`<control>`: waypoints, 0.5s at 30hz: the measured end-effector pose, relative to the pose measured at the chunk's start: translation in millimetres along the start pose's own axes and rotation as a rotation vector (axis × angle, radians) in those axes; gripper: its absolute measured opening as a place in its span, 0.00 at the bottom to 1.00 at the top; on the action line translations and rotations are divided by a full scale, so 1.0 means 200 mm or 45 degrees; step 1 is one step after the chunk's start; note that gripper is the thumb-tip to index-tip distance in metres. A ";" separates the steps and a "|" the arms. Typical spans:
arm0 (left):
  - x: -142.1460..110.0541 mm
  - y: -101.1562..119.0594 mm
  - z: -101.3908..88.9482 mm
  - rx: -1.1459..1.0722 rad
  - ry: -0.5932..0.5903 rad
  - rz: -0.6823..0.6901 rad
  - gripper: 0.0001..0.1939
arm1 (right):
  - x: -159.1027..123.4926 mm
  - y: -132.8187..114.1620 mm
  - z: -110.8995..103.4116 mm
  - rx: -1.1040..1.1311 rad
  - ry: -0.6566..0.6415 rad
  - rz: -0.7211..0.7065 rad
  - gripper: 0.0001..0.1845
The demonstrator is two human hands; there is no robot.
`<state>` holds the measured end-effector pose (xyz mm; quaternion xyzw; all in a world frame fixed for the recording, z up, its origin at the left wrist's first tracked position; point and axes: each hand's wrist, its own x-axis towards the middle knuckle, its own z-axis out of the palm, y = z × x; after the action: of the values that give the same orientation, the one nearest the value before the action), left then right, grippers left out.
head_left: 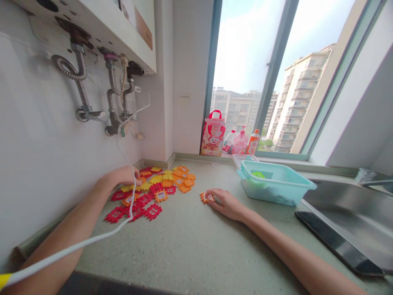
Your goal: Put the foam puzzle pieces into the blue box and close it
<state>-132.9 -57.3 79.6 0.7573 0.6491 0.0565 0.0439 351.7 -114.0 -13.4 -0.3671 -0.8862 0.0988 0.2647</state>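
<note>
A pile of flat red, orange and yellow plastic puzzle tiles [153, 188] lies spread on the speckled counter [184, 246] by the left wall. My left hand [121, 177] rests over the pile's near-left part, fingers curled down onto a yellow tile. My right hand [225, 203] lies on the counter to the right of the pile, its fingertips pressed on a single orange tile [205, 198]. A white cable [130, 205] hangs down across my left wrist and the tiles.
A teal plastic tub [276, 186] stands right of my right hand. Behind it a steel sink [353, 213] with a dark edge strip [334, 241]. On the window sill stand a red bag [213, 137] and bottles [242, 141]. Pipes [82, 82] hang on the left wall.
</note>
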 end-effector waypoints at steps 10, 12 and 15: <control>-0.08 0.48 0.08 -0.001 0.037 0.450 0.20 | -0.03 0.00 0.00 0.011 0.091 0.032 0.11; -0.11 0.53 0.10 0.066 0.026 0.455 0.19 | -0.03 0.00 0.00 0.017 0.094 0.019 0.11; -0.14 0.57 0.12 0.186 0.009 0.395 0.18 | -0.04 0.00 -0.01 0.026 0.089 0.020 0.11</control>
<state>-22.4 -101.3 71.0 0.8493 0.5271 0.0178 -0.0228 357.5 -118.7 -14.3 -0.3747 -0.8724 0.0972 0.2986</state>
